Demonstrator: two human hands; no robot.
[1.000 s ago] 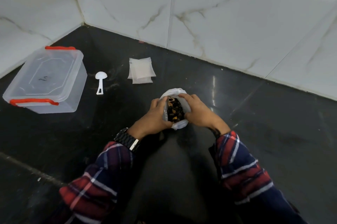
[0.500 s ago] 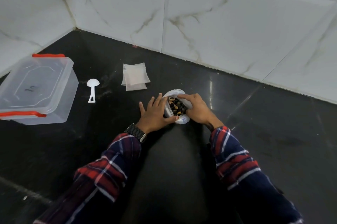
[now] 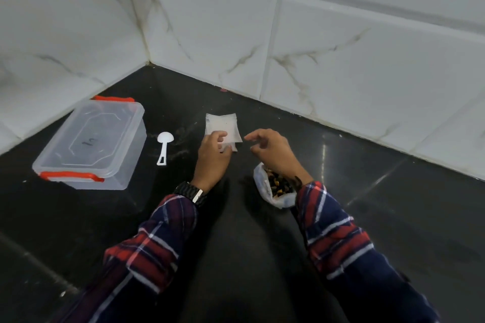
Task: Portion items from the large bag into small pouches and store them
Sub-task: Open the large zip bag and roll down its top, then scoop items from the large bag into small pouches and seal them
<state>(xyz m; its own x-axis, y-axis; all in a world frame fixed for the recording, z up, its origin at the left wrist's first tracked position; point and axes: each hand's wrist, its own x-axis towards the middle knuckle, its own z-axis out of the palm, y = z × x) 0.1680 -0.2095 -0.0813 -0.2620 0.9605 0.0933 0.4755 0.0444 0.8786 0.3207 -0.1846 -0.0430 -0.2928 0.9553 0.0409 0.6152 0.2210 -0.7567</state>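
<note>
Where black polished floor (image 3: 367,217) meets white marbled wall tiles (image 3: 341,47), work area set in corner. Landmark: small pouches (image 3: 223,125), a thin stack of flat, translucent white plastic squares lying on the floor.

Left of the pouches: white plastic scoop (image 3: 163,145), round bowl up, flat handle with a cut-out end. Farther left again: clear plastic box (image 3: 89,144), rectangular with rounded corners, lid on, orange-red clip handles at both short ends.

Near side of the pouches, to the right: large bag (image 3: 265,188), soft crinkled white plastic, mouth open, dark and orange-brown pieces inside. Partly hidden behind right wrist and plaid sleeve (image 3: 333,230).

Left hand (image 3: 212,157) over near edge of the pouches, covering lower corner; fingers curled down, fingertips and thumb pinching the top pouch's edge. Black link watch (image 3: 193,194) on that wrist.

Right hand (image 3: 273,152) just right of the pouches, clear of them, holding nothing; fingers loosely bent, index finger pointing toward the stack.

Both sleeves red, navy and white plaid, soft woven cloth. Floor glossy, with light streaks and faint scuffs.
</note>
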